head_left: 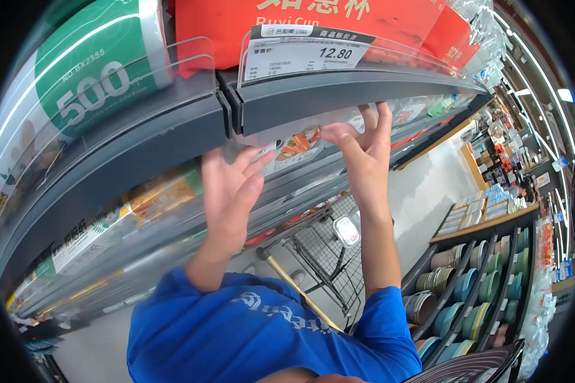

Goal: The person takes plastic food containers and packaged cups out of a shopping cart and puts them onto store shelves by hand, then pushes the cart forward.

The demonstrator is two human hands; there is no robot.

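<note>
My left hand (233, 191) is raised to the dark shelf edge, its fingers spread and its palm turned up. Its fingertips are close to a clear plastic pack (297, 145) with an orange food picture, just under the shelf; I cannot tell whether they touch it. My right hand (367, 143) reaches up at the same shelf, its thumb and fingers apart. Two of its fingertips meet the lower edge of the shelf lip (351, 105), and the thumb side is near the plastic pack. Nothing is plainly gripped in either hand.
Above stand a red package (313, 19), a price tag (310, 52) reading 12.80 and a green-and-white pack (89, 70) marked 500. Boxes (134, 210) lie on the shelf below. A wire shopping cart (332, 249) stands below; racks of bowls (466, 284) are at right.
</note>
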